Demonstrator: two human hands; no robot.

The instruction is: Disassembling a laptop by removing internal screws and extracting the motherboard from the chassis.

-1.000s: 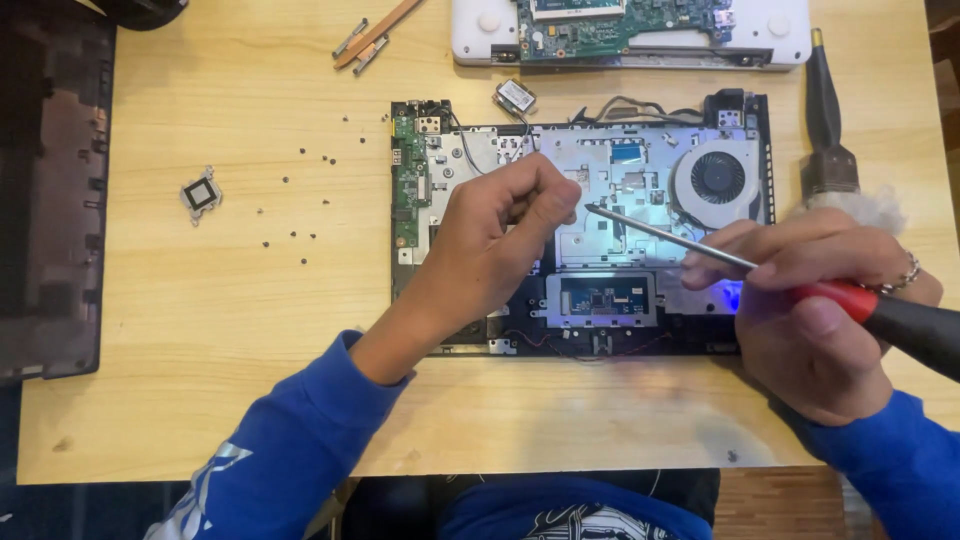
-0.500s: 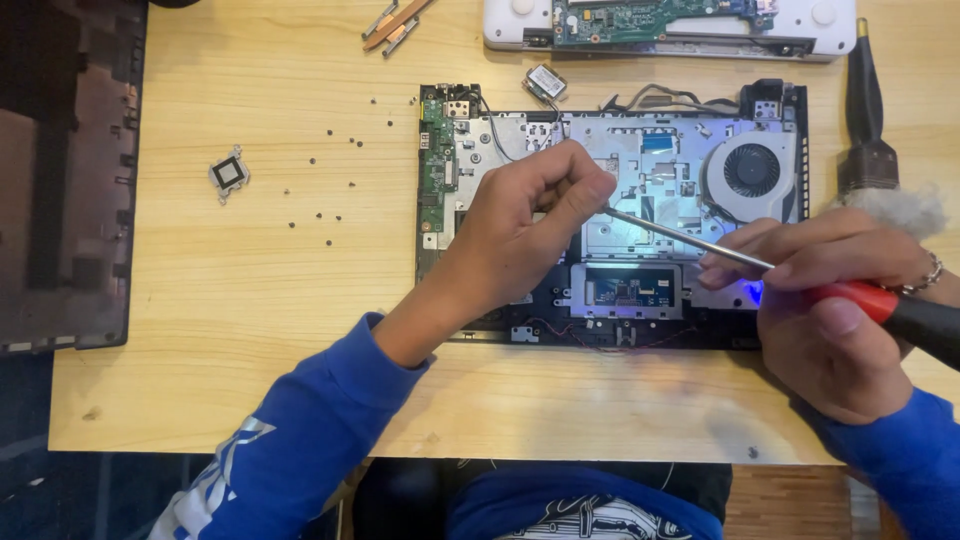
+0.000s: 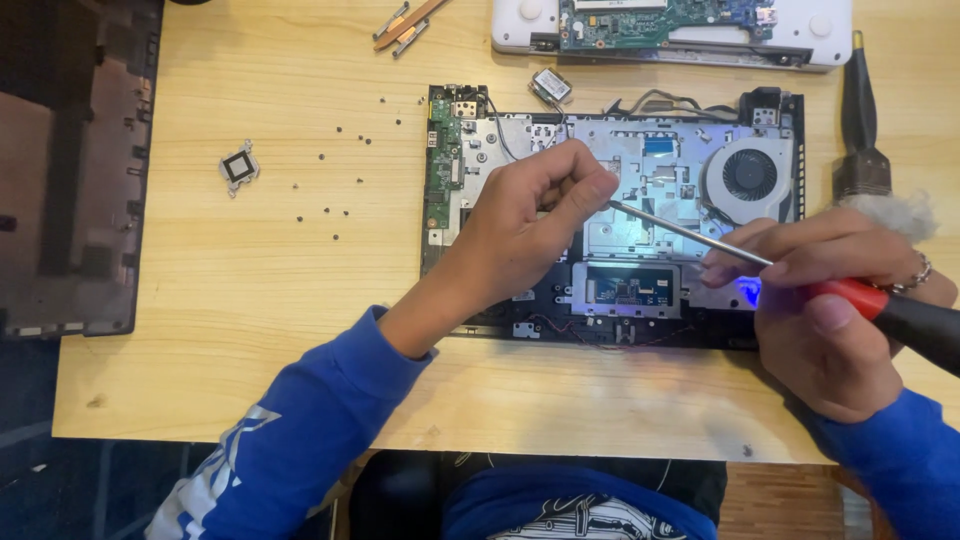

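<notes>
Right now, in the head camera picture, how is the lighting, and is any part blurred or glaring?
Head view: even, soft light on the wooden table; a small blue-violet glow by the right hand on the opened laptop chassis; the screwdriver shaft shines slightly; the left hand is sharp; the dark laptop cover at the left loses detail.

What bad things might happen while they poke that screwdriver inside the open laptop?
The screwdriver tip sits under the left hand, so a slip might jab the fingers or scratch the laptop. The tiny loose screws lying scattered on the table might roll off and get lost.
</notes>
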